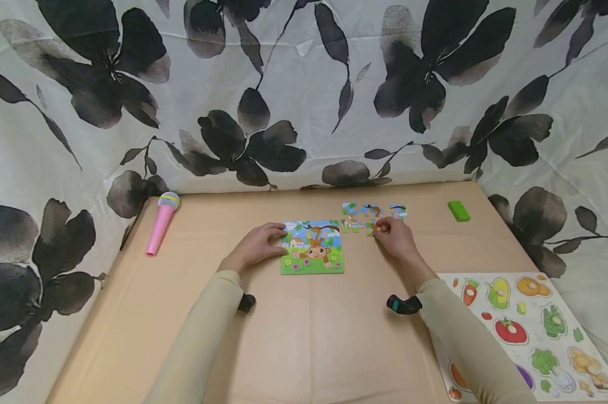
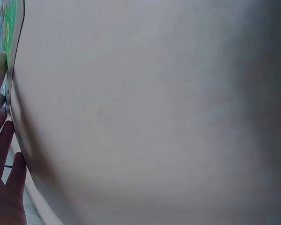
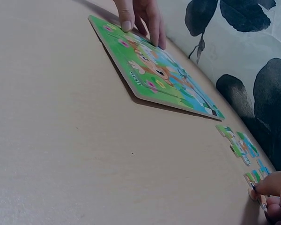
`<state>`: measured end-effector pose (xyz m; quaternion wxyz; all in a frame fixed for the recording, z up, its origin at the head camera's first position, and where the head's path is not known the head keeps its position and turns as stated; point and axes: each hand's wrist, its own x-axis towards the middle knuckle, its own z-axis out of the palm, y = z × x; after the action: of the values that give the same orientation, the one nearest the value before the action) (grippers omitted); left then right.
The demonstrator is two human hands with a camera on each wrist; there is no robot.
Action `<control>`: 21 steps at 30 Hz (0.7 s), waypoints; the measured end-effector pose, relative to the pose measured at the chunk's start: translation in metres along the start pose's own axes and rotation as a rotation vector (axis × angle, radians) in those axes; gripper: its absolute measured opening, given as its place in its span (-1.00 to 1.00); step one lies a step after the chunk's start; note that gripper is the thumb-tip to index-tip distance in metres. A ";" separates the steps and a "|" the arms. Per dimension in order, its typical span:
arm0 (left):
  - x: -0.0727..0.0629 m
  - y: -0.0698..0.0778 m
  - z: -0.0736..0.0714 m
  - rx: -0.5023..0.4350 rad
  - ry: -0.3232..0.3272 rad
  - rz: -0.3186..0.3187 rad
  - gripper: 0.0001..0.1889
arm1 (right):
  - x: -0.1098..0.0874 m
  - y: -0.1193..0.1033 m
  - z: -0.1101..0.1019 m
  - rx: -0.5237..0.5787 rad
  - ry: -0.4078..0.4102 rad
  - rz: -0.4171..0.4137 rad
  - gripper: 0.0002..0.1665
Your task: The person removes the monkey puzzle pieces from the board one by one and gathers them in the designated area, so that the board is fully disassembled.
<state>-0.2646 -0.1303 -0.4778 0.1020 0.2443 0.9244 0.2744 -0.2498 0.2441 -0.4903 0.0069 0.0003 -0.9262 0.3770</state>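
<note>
A square puzzle board (image 1: pixel 312 247) with a cartoon monkey picture lies in the middle of the table. My left hand (image 1: pixel 256 246) rests at its left side, thumb and fingers spread and touching the edge, as the right wrist view also shows on the board (image 3: pixel 145 70). Right of the board lie several loose puzzle pieces (image 1: pixel 351 216) with bits of a similar picture. Among them my right hand (image 1: pixel 397 238) pinches one puzzle piece (image 3: pixel 254 187) between thumb and fingers, close to the tabletop. The left wrist view catches only the left fingers (image 2: pixel 2 154) at the board's edge.
A pink toy microphone (image 1: pixel 162 223) lies at the back left. At the back right is a green block (image 1: pixel 459 211). A board with vegetable pictures (image 1: pixel 528 297) lies at front right, partly under my right forearm. A floral cloth (image 1: pixel 304 73) hangs behind the table.
</note>
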 end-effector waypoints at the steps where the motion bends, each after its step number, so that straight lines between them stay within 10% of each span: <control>1: 0.000 0.000 0.000 -0.001 0.000 0.000 -0.41 | 0.000 0.000 0.000 -0.002 0.002 -0.003 -0.62; 21: -0.001 0.002 -0.001 -0.006 0.002 0.011 -0.41 | -0.004 -0.003 0.002 0.004 -0.047 -0.024 -0.40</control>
<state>-0.2628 -0.1299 -0.4755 0.1001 0.2489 0.9223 0.2782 -0.2457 0.2408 -0.4893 -0.0102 0.0202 -0.9253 0.3786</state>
